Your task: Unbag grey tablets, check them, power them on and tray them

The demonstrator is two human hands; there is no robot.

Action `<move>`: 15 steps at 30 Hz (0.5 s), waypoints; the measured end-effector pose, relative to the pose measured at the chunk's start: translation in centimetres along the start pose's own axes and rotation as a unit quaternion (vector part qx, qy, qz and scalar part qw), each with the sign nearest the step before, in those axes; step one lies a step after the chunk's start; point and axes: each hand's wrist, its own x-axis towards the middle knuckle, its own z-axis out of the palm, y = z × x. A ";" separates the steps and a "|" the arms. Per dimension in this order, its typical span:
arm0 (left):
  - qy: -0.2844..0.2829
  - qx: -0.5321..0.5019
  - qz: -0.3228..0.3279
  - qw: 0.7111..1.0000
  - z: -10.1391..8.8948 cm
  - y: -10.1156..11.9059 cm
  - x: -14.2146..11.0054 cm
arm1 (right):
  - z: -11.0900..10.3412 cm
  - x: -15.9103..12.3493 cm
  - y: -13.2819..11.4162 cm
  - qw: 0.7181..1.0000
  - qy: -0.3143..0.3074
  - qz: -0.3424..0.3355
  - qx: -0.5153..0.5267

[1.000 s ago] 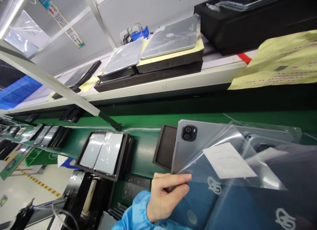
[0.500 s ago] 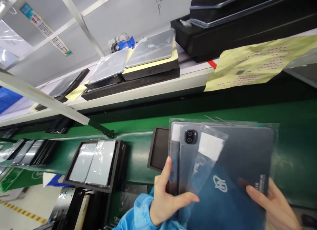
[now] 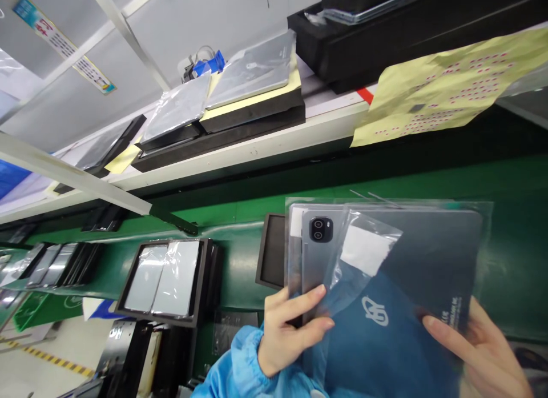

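A dark blue-grey tablet [image 3: 411, 272], in a clear plastic sleeve [image 3: 486, 232], is held back side up with its dual camera at upper left. Another edge shows behind its left side. Across the tablet's left part lies a small clear bag [image 3: 342, 281] with a white label [image 3: 368, 249]. My left hand [image 3: 291, 332] is closed at the tablet's left side, index finger and thumb over its back near the small bag. My right hand [image 3: 483, 352] grips the right edge, thumb on the back and the other fingers mostly hidden underneath.
A dark tray [image 3: 272, 255] lies partly behind the tablet on the green bench [image 3: 240, 261]. Left of it stands a tray with two wrapped panels [image 3: 175, 278]. Above runs a white shelf [image 3: 231, 152] carrying wrapped tablets [image 3: 257, 69] and a hanging yellow sheet [image 3: 449, 89].
My left index finger has come down from pointing up beside the tablet's edge onto its back, near the thumb. My right hand keeps its grip. The view has shifted slightly.
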 end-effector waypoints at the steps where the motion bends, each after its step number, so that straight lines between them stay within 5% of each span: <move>1: -0.002 -0.005 -0.001 1.000 0.0 0.0 0.0 | 0.2 -0.3 -0.2 1.000 0.006 -0.003 0.001; 8: -0.017 -0.004 -0.018 1.000 -0.3 -0.4 -0.5 | 1.5 -2.4 -0.7 1.000 0.007 0.013 0.007; 15: -0.013 -0.030 -0.001 0.999 -0.2 -0.6 -0.5 | 0.4 -1.3 0.5 0.999 0.034 0.016 0.005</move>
